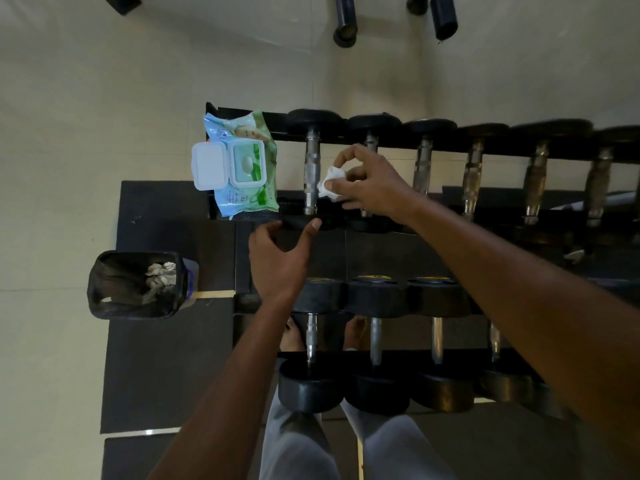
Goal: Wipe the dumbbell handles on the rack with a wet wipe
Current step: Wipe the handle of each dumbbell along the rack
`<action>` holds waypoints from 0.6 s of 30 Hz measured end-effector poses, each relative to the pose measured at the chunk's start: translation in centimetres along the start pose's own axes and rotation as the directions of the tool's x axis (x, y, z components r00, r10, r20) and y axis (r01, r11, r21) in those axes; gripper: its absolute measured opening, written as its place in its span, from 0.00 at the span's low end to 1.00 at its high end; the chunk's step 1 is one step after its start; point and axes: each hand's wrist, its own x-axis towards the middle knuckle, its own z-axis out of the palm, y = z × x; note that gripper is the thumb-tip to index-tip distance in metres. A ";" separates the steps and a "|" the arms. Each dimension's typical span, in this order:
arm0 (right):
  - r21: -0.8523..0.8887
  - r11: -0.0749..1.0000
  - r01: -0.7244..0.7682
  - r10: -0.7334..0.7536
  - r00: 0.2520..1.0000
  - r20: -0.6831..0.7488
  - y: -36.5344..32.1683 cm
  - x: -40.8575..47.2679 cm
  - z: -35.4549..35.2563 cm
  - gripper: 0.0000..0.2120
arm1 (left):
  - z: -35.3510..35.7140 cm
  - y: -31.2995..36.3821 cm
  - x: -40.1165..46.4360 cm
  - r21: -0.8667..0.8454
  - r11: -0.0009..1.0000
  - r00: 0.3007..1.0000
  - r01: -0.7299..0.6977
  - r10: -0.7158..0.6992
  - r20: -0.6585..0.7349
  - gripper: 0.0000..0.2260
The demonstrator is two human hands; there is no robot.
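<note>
While the left hand (pixel 277 261) rests relaxed on the rack's front rail, right hand (pixel 370 181) pinches wet wipe (pixel 330 183) just right of the leftmost dumbbell handle (pixel 311 171), whose long axis runs away from the person.

Two tiers of black-headed dumbbells lie side by side across the rack (pixel 381 251), their metal handles running near to far. The far-left handle (pixel 311 171) is bright and knurled — a crumpled white wet wipe (pixel 330 183) sits just right of it, pinched in fingers.
</note>
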 end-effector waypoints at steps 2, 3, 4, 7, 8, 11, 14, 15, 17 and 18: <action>0.095 0.995 -0.003 0.008 0.999 -0.042 0.3 -1.1 -0.7 0.13 | 0.3 1.1 -1.5 0.056 0.995 0.996 -0.079 0.081 -0.043 0.29; 0.140 0.990 -0.008 0.016 0.998 -0.056 0.5 -1.6 -1.0 0.12 | 0.6 1.8 -2.3 0.079 0.989 0.989 -0.129 0.134 -0.058 0.27; 0.198 0.980 -0.021 0.035 0.997 -0.065 0.8 -1.9 -1.4 0.11 | 1.0 2.4 -2.9 0.094 0.979 0.980 -0.179 0.185 -0.069 0.24; 0.312 0.947 -0.072 0.094 0.994 -0.053 1.8 -2.5 -3.2 0.13 | 2.7 4.1 -4.5 0.066 0.952 0.951 -0.300 0.304 -0.056 0.17; 0.327 0.941 -0.086 0.103 0.994 -0.036 2.2 -2.6 -3.8 0.13 | 3.5 4.5 -4.8 0.056 0.942 0.942 -0.331 0.334 -0.040 0.16; 0.302 0.946 -0.122 0.132 0.991 -0.014 3.4 -2.9 -5.9 0.16 | 6.4 4.6 -5.6 0.058 0.929 0.931 -0.366 0.365 0.021 0.17; -0.086 0.996 -0.018 0.005 0.989 -0.147 4.8 -2.7 -7.5 0.14 | 8.6 4.2 -6.1 0.101 0.939 0.944 -0.329 0.329 0.018 0.20; -0.213 0.976 0.038 -0.075 0.983 -0.168 5.2 -2.5 -7.9 0.12 | 9.1 4.0 -6.1 0.105 0.940 0.945 -0.325 0.326 0.002 0.20; -0.413 0.899 0.146 -0.212 0.970 -0.119 5.8 -2.3 -8.2 0.11 | 9.5 3.5 -5.9 0.089 0.943 0.945 -0.322 0.325 -0.030 0.19; -0.500 0.842 0.201 -0.276 0.958 -0.079 5.9 -2.2 -8.0 0.13 | 9.5 3.2 -5.8 0.077 0.946 0.947 -0.315 0.318 -0.036 0.19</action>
